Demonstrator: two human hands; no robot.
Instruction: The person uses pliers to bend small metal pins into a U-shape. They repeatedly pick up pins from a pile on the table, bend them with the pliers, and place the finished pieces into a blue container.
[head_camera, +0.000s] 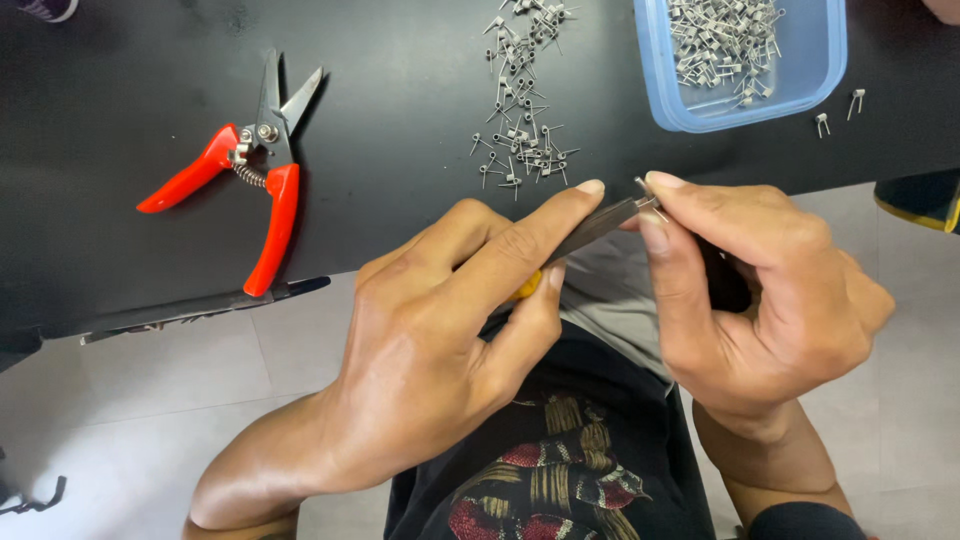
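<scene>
Hands met just off the near edge of the black table (120, 200), above our lap. Our left hand (440, 350) was curled around a slim grey metal tool (597, 226) with a yellow part showing under the fingers; the forefinger lay stretched along the tool's top and the thumb pressed it from below, so the fingers were closed on it. Our right hand (770, 300) had thumb and forefinger pinched narrowly at the tool's tip, where a tiny wire coil (648, 190) with thin legs sat between them; the other fingers were folded into the palm. Whether the coil was gripped by the tool or only by the fingertips, we could not tell.

On the table beyond the hands lay a loose scatter of small metal coils (525, 100), running from the far edge towards us. To its right stood a clear blue plastic container (655, 70), holding many more of the same coils. Two stray coils (838, 110) lay just right of the container. Well to the left rested red-handled snips (250, 170), blades slightly apart and pointing away from us, spring visible between the handles. Grey floor tiles (150, 400) showed below the table edge.
</scene>
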